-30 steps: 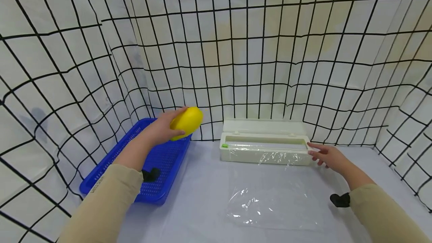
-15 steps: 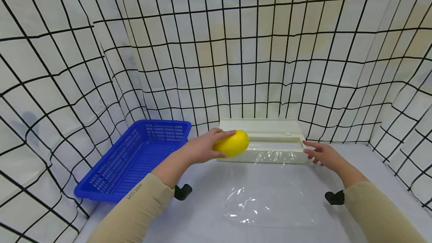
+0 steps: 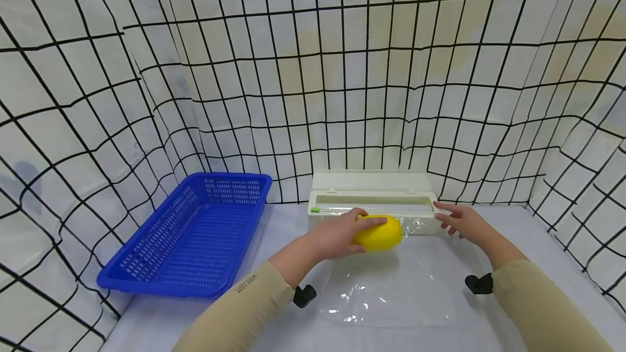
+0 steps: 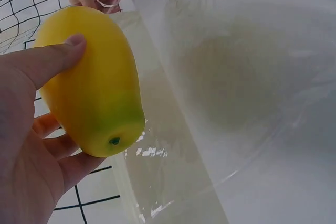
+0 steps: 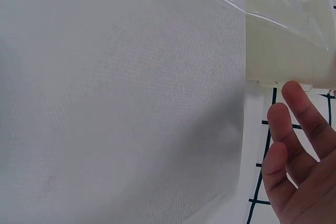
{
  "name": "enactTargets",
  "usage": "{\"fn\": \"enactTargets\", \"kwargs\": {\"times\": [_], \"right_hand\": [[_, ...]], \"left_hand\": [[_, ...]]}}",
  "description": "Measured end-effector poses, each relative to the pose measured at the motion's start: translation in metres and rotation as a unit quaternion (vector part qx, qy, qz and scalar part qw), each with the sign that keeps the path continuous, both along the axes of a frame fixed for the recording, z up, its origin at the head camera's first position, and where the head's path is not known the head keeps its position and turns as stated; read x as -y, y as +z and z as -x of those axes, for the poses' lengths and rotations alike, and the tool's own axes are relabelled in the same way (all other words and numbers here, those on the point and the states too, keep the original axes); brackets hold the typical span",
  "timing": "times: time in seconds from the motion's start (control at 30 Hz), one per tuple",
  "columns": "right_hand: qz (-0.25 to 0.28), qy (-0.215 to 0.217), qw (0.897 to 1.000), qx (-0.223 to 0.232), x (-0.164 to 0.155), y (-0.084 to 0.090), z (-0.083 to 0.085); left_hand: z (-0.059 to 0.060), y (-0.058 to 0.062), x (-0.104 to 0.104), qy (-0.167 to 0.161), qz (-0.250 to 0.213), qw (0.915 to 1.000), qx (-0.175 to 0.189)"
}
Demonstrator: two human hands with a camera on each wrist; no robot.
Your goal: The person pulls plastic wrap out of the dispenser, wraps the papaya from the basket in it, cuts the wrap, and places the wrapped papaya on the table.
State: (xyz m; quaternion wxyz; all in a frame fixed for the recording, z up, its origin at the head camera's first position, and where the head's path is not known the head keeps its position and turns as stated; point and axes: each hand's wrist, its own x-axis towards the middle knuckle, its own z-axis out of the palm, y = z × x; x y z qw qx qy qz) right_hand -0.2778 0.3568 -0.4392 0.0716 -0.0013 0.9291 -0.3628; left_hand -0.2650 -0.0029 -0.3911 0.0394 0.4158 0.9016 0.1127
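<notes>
Black wire grid [image 3: 367, 51] behind, white tabletop [image 3: 274, 292] below. Your left hand [image 3: 337, 235] is clamped round a yellow fruit [image 3: 379, 234], just in front of an uncovered white box [image 3: 371, 182], over clear film [image 3: 386, 292]. Your right hand [image 3: 464, 224], fingers apart, is at the box's right end. Blue basket [image 3: 195, 246] at left.

- Left hand [image 4: 26, 156]: cut by left edge, left wrist view.
- Yellow fruit [image 3: 381, 235]: left end hidden under fingers, head view, lower centre.
- White box [image 3: 319, 221]: front partly hidden behind both.
- Right hand [image 5: 310, 182]: cut, lower right, right wrist view.
- Sleeve lettering [image 3: 246, 283]: too small to read.
</notes>
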Motion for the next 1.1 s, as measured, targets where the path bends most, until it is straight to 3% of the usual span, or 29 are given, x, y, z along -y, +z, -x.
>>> {"fn": "enactTargets", "kwargs": {"times": [0.2,0.43,0.73,1.1], "right_hand": [[-0.005,-0.006,1.000,0.012,-0.001,-0.001,0.002],[-0.010,0.002,1.000,0.007,-0.001,-0.002,0.002],[-0.008,0.001,1.000,0.017,-0.001,-0.001,0.005],[0.006,0.007,1.000,-0.003,-0.002,-0.002,0.000]], "left_hand": [[0.000,-0.020,-0.017,-0.023,0.015,0.9996,-0.011],[0.001,-0.039,-0.022,-0.014,0.028,0.9995,-0.001],[0.002,-0.040,-0.018,0.006,0.025,0.9994,0.023],[0.001,-0.043,-0.018,0.005,0.014,0.9997,0.017]]}}
